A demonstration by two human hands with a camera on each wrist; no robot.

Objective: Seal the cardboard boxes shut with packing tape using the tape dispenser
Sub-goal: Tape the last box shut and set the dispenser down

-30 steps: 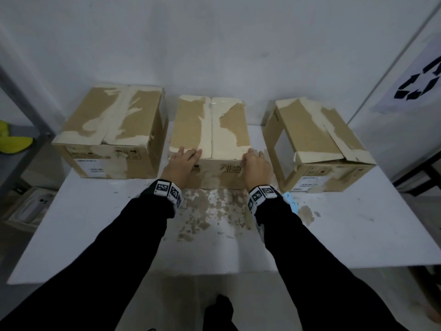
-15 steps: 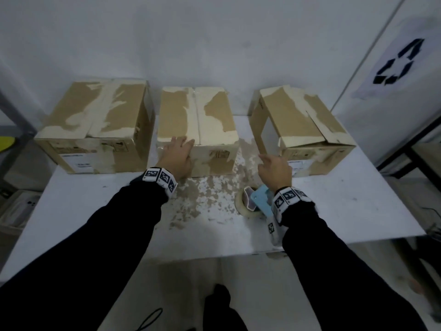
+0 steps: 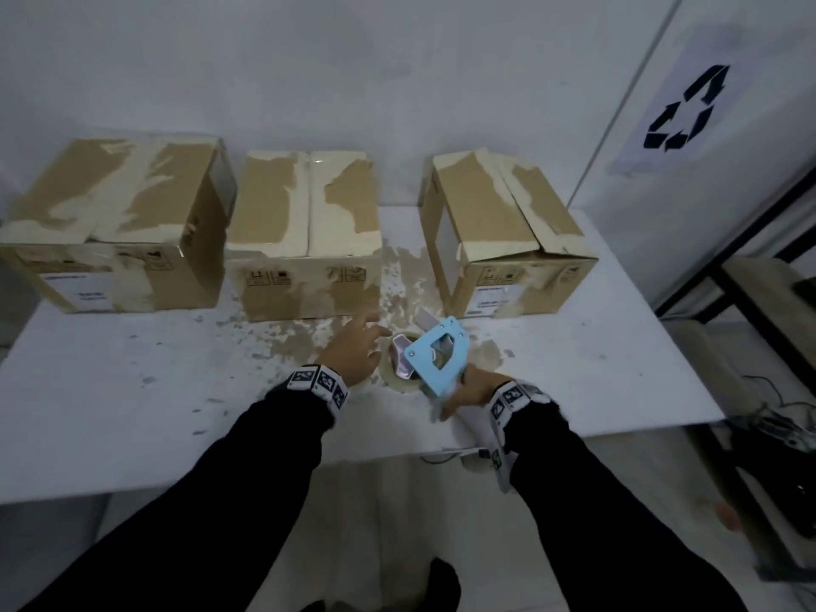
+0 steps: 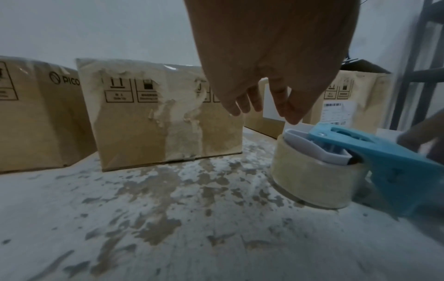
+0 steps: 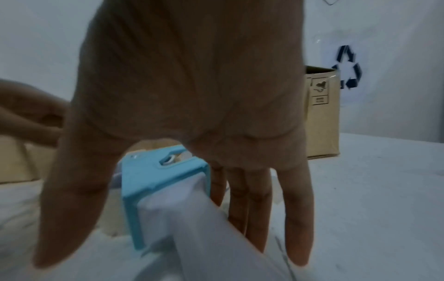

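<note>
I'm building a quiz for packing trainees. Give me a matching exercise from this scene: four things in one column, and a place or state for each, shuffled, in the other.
Things:
1. tape dispenser
2. left box
3. right box
4. left hand

States:
A. hovers open beside the tape roll
B. turned askew, one flap raised
C. at the table's far left
D. blue frame, right hand at its handle

Pairs: 1-D, 2-C, 3-B, 4-A

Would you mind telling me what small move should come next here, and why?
Probably close the right hand round the tape dispenser handle and lift it. Its fingers straddle the handle without yet curling, the roll lies on the table, and the open left hand hovers beside it.
</note>
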